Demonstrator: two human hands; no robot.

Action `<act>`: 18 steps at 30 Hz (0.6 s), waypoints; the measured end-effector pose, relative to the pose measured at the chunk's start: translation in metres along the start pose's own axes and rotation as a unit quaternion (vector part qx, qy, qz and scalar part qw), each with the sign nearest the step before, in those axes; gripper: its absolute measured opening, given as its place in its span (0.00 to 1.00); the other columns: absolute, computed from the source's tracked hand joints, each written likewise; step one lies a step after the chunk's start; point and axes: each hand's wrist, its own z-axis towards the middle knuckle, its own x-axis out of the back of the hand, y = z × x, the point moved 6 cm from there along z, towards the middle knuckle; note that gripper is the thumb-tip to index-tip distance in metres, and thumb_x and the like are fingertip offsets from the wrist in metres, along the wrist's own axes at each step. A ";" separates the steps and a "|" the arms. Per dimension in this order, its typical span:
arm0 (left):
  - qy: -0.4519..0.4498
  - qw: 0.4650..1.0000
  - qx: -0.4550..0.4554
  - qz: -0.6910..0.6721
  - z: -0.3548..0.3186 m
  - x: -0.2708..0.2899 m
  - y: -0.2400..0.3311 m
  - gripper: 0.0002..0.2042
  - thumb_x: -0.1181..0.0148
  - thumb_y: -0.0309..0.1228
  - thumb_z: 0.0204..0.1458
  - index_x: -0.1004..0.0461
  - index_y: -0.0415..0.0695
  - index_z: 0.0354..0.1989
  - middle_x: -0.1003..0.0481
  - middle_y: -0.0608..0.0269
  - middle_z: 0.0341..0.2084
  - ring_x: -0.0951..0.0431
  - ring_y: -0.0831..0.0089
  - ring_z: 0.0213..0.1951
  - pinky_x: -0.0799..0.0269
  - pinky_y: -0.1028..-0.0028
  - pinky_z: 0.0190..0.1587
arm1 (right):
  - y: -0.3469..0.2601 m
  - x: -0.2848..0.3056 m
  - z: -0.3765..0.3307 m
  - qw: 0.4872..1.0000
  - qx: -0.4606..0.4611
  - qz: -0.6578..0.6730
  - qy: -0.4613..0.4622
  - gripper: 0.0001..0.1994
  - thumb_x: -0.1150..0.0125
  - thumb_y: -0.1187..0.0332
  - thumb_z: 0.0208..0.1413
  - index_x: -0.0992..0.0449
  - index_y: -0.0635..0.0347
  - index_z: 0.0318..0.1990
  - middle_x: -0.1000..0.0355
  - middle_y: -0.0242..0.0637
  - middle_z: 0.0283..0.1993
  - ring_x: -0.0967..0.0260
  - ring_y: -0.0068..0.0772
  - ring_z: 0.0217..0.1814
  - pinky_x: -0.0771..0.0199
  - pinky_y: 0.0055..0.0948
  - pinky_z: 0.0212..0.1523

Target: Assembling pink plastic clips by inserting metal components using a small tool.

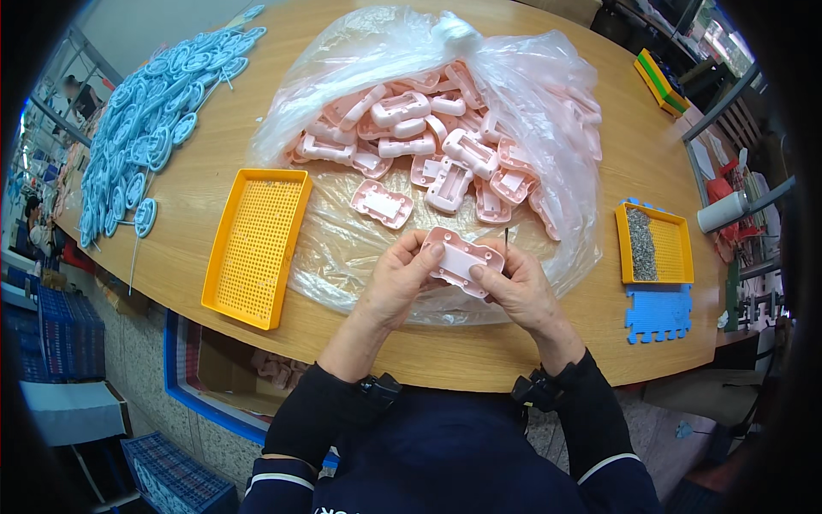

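A pale pink plastic housing shell (461, 259) is held between both hands above the near side of the clear plastic bag, its hollow side with small round posts facing up. My left hand (392, 278) grips its left end, thumb on top. My right hand (524, 293) pinches the right end, thumb across the lower edge. A thin dark rod (506, 236) sticks up by the right fingers; its lower part is hidden. Just beyond lies a loose matching shell (382, 204). Many more pink shells (449, 184) spill from the open clear plastic bag (548, 73).
Left of the bag is a yellow perforated tray (257, 248). Light blue plastic parts (163, 103) are heaped at the far left. On the right, a yellow tray of small metal pieces (658, 247) rests by a blue foam mat (658, 313). A box (231, 368) stands below the table edge.
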 end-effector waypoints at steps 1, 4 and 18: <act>0.011 1.000 -0.009 0.015 0.000 0.002 0.000 0.11 0.45 0.36 0.58 0.31 0.44 0.45 0.26 0.66 0.37 0.25 0.80 0.37 0.27 0.76 0.42 | 0.000 -0.001 0.000 1.000 0.009 -0.004 -0.003 0.12 0.41 0.66 0.57 0.27 0.62 0.45 0.30 0.22 0.30 0.38 0.09 0.28 0.37 0.14 0.27; 0.011 1.000 -0.007 0.012 -0.001 0.006 -0.002 0.12 0.45 0.36 0.58 0.31 0.43 0.45 0.26 0.65 0.37 0.25 0.79 0.38 0.27 0.76 0.42 | 0.003 -0.003 0.001 1.000 0.005 -0.001 -0.002 0.12 0.41 0.67 0.56 0.27 0.62 0.45 0.30 0.22 0.30 0.38 0.09 0.28 0.37 0.14 0.27; 0.025 0.999 -0.026 -0.004 -0.009 0.008 0.001 0.14 0.47 0.35 0.59 0.33 0.42 0.50 0.26 0.63 0.40 0.25 0.77 0.41 0.26 0.73 0.45 | 0.004 -0.007 0.003 1.000 0.007 -0.013 0.004 0.14 0.40 0.66 0.56 0.28 0.63 0.47 0.29 0.24 0.32 0.37 0.10 0.29 0.36 0.14 0.28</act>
